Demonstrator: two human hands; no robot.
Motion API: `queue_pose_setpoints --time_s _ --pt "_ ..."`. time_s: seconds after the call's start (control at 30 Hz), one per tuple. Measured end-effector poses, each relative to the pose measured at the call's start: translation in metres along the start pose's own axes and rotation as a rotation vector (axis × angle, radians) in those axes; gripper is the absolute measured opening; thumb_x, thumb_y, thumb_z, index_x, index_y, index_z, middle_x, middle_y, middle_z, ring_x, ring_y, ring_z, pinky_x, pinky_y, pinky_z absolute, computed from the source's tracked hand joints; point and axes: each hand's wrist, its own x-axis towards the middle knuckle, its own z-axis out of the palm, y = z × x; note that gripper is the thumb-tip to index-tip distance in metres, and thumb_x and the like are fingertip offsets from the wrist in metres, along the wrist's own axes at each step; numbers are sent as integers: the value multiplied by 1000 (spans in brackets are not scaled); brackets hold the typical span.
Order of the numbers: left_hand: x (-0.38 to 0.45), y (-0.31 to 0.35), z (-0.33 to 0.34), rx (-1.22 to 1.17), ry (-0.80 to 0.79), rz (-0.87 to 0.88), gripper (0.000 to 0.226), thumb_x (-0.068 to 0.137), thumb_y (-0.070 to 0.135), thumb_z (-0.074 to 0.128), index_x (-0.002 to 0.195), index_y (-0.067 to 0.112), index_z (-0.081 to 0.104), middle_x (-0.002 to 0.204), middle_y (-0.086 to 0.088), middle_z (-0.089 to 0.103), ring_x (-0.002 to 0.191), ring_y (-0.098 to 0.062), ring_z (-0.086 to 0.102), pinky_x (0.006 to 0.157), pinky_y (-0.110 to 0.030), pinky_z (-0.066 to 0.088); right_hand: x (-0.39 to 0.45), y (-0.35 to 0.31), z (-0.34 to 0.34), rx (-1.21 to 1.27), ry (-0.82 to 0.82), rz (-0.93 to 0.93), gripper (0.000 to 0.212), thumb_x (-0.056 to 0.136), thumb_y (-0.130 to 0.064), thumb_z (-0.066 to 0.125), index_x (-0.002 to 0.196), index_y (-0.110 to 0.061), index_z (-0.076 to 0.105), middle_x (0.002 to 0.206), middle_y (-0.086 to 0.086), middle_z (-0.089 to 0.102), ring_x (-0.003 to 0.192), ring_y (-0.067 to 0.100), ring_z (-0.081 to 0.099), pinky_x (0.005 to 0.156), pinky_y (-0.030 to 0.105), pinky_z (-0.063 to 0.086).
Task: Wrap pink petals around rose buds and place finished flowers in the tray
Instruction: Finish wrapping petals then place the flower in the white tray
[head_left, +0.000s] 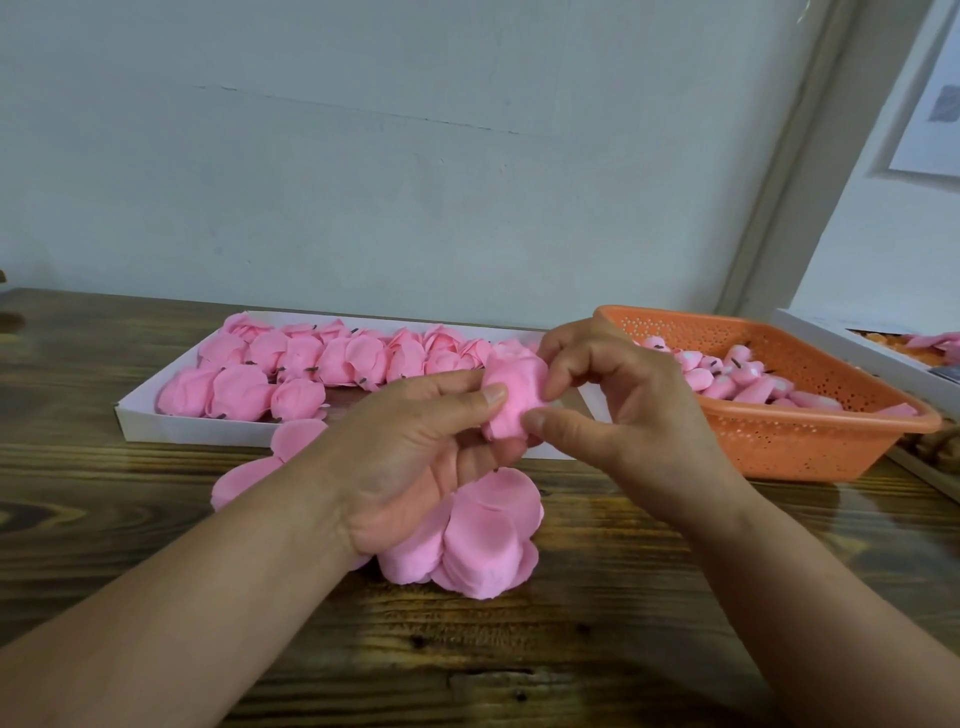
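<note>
The petals (488, 530) and finished flowers (291, 364) are plain pink, lying in a white tray (208, 428). The basket (789, 441) is orange, dotted with small holes. The table (571, 649) is dark-streaked brown wood.

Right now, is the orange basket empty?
No, the orange basket holds a heap of pink rose buds.

- A dark, strongly grained wooden table (597, 623) stands against a pale wall.
- White tray (156, 423) lies far left of centre, filled with pink flowers.
- Orange perforated basket (810, 441) sits to its right, close beside it.
- Loose pink petals (483, 540) are heaped on the wood just in front of the tray.
- A white box (852, 343) sits at the far right edge.
</note>
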Motion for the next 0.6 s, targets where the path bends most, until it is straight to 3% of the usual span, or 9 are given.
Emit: queue_pose_setpoints --time_s 0.17,0.47,0.6 --pt "0 2 -2 22 -23 2 22 72 9 61 84 4 77 87 -12 73 80 -18 72 61 -21 57 0 0 0 11 20 12 27 68 2 79 75 -12 57 89 4 59 87 29 55 81 43 45" --pt "1 0 -4 13 -51 10 21 72 11 61 83 5 78 87 -12 73 81 -17 72 64 -21 57 0 -2 1 -29 45 69 29 67 -7 82 84 -10 59 86 4 61 84 24 55 83 44 45" --pt "1 1 -3 30 -32 34 26 72 11 61 93 9 76 88 -9 74 80 -17 72 63 -21 57 -1 -3 2 -59 37 -8 23 67 -17 77 77 -16 56 84 -2 58 82 20 54 78 35 45"
